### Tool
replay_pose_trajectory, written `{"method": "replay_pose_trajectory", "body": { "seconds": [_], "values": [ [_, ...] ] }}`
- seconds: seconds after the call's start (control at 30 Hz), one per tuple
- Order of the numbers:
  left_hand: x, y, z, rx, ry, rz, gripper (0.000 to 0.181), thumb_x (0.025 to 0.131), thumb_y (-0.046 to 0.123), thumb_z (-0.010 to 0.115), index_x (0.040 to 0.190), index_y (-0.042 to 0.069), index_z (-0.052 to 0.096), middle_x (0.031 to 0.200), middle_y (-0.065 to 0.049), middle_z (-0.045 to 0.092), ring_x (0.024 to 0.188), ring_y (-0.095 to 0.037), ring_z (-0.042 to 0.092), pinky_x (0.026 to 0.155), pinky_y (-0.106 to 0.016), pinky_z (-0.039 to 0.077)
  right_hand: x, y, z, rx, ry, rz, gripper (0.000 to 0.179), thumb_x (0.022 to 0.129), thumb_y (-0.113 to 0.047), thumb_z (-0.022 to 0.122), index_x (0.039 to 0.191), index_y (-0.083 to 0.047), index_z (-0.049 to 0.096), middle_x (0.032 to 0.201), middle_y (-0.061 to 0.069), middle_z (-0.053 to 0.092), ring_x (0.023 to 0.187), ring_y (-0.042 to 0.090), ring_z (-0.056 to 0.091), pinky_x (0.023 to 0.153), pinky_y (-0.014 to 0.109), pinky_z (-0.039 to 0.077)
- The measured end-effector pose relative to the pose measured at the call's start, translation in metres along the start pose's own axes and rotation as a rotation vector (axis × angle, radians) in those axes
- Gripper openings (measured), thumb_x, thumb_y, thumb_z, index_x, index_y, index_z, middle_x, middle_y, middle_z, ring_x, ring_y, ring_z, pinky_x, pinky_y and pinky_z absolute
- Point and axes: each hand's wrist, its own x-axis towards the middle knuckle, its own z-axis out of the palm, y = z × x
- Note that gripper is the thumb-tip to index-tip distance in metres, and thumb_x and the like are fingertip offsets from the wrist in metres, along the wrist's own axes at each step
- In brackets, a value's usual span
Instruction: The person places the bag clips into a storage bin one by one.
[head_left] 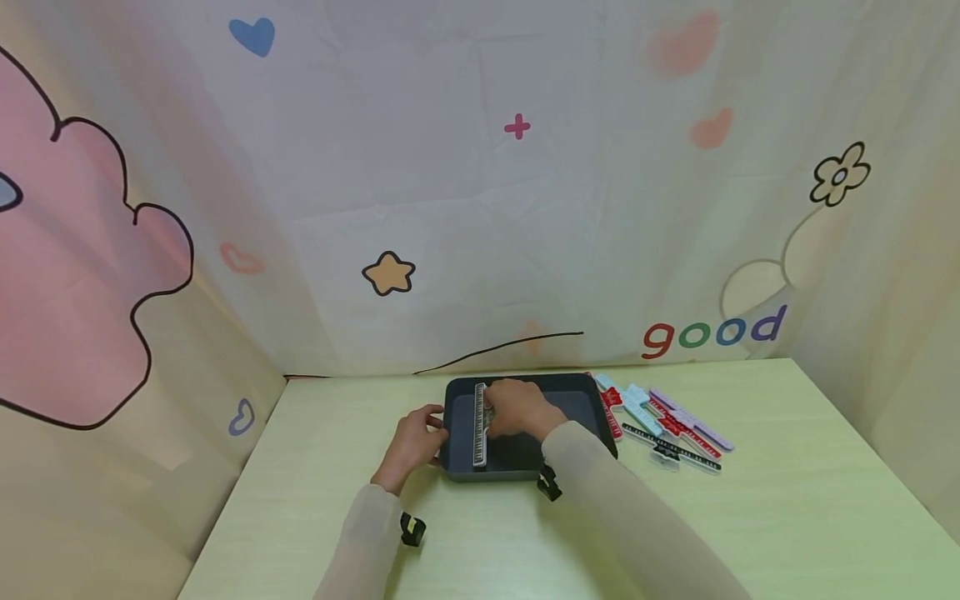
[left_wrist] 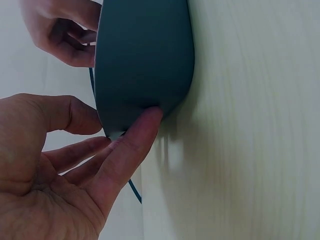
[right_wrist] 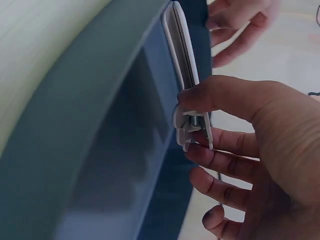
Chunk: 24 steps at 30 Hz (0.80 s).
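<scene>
In the head view, my right hand (head_left: 517,408) reaches into a dark tray (head_left: 517,476). It pinches a long clip (head_left: 480,425) printed with piano keys, standing lengthwise near the tray's left wall. The right wrist view shows the clip (right_wrist: 181,45) from its end, with its spring between my thumb and fingers. My left hand (head_left: 411,446) holds the tray's left side. In the left wrist view, my left thumb lies at the rim of the tray (left_wrist: 142,55), and a fingertip presses its outer wall near a corner.
Right of the tray lie several piano-key clips: a black one (head_left: 693,456), a red one (head_left: 697,442), a purple one (head_left: 705,427) and a light blue one (head_left: 641,412). Another red clip (head_left: 611,402) lies right against the tray. A printed curtain (head_left: 450,167) hangs behind the table (head_left: 810,500).
</scene>
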Motion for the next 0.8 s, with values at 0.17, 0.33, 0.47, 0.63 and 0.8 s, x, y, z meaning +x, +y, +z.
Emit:
{"method": "replay_pose_trajectory", "body": {
  "seconds": [0.17, 0.33, 0.47, 0.63, 0.8],
  "values": [
    [0.001, -0.002, 0.001, 0.005, 0.003, -0.004, 0.048, 0.090, 0.004, 0.057, 0.136, -0.002, 0.052, 0.113, -0.024, 0.065, 0.074, -0.022, 0.070, 0.050, -0.032, 0.059, 0.006, -0.007, 0.007, 0.042, -0.019, 0.006, 0.019, 0.075, -0.028, 0.082, 0.087, -0.020, 0.070, 0.085, -0.004, 0.064, 0.076, 0.016, 0.055, 0.069, 0.038, 0.047],
    [0.001, -0.001, 0.000, 0.003, -0.003, -0.004, 0.047, 0.090, 0.005, 0.057, 0.136, -0.002, 0.052, 0.113, -0.024, 0.065, 0.078, -0.026, 0.071, 0.051, -0.032, 0.060, 0.012, -0.016, 0.013, 0.048, -0.026, 0.016, 0.019, 0.074, -0.029, 0.083, 0.084, -0.020, 0.069, 0.080, -0.006, 0.062, 0.073, 0.015, 0.052, 0.071, 0.039, 0.048],
    [0.000, -0.002, 0.000, 0.001, -0.003, 0.000, 0.047, 0.090, 0.005, 0.057, 0.136, -0.002, 0.052, 0.113, -0.024, 0.066, 0.077, -0.026, 0.071, 0.051, -0.032, 0.060, 0.015, -0.023, 0.018, 0.050, -0.033, 0.037, 0.020, 0.074, -0.029, 0.083, 0.084, -0.019, 0.068, 0.080, -0.004, 0.062, 0.073, 0.015, 0.053, 0.075, 0.040, 0.051],
    [-0.001, -0.001, 0.000, 0.000, -0.007, 0.002, 0.047, 0.091, 0.006, 0.057, 0.137, -0.002, 0.052, 0.114, -0.023, 0.066, 0.078, -0.026, 0.071, 0.051, -0.032, 0.060, 0.017, -0.029, 0.021, 0.047, -0.053, 0.062, 0.021, 0.076, -0.030, 0.082, 0.084, -0.019, 0.067, 0.080, -0.005, 0.062, 0.073, 0.014, 0.055, 0.075, 0.040, 0.052],
    [-0.003, 0.000, 0.000, 0.009, -0.005, 0.005, 0.047, 0.090, 0.006, 0.057, 0.136, -0.001, 0.052, 0.114, -0.024, 0.066, 0.080, -0.026, 0.070, 0.052, -0.031, 0.060, 0.020, -0.034, 0.024, 0.049, -0.053, 0.068, 0.018, 0.079, -0.030, 0.080, 0.086, -0.020, 0.068, 0.084, -0.004, 0.065, 0.077, 0.015, 0.057, 0.077, 0.040, 0.053]
  ]
}}
